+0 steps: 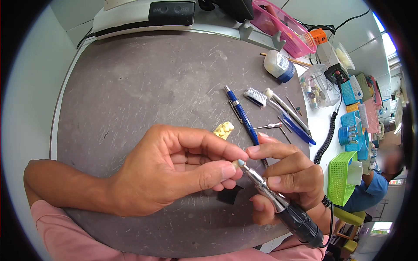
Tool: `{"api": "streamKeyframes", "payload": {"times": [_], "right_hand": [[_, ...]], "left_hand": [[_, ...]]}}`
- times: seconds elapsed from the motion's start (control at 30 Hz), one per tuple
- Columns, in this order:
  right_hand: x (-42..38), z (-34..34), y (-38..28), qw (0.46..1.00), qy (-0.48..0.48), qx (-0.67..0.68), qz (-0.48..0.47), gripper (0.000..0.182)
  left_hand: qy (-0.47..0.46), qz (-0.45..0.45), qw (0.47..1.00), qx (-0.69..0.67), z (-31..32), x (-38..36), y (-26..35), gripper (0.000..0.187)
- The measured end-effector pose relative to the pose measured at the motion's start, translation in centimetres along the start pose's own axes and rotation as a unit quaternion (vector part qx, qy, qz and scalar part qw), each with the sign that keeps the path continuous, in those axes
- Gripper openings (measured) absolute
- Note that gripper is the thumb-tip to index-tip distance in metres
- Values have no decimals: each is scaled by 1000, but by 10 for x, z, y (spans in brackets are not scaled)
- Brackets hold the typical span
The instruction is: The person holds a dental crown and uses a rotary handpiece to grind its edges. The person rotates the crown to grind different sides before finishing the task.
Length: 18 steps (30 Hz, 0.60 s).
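Your left hand (174,174) has its fingers pinched on a tiny tooth crown (235,164) at dead center. Your right hand (287,178), at 3 o'clock, is wrapped around the rotary handpiece (278,202), bur tip touching the crown. Yellow dental model (224,129) lies on the table (130,87) at 12.

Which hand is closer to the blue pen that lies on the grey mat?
The right hand. Its index finger ends right by the lower end of the blue pen. The left hand sits further left of it, pinching a small tooth piece.
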State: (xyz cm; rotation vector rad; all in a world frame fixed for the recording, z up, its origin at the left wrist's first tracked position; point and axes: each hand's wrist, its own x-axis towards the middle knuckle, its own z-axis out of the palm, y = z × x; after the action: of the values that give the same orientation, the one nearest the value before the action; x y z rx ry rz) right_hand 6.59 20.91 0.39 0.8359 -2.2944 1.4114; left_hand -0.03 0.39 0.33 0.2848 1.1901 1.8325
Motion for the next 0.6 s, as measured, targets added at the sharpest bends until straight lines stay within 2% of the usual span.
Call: {"api": "streamKeyframes", "payload": {"times": [0.23,0.43,0.6], "right_hand": [[-2,2,4,1000,20,15,-4,35],[1,-3,-3,1000,-28,-12,4,36],[-1,1,1,1000,15,4,8,36]], "left_hand": [[4,-6,1000,-1,0,0,1,22],[-2,-1,1000,0,-1,1,-1,21],[2,-8,1000,2,0,0,0,22]]}}
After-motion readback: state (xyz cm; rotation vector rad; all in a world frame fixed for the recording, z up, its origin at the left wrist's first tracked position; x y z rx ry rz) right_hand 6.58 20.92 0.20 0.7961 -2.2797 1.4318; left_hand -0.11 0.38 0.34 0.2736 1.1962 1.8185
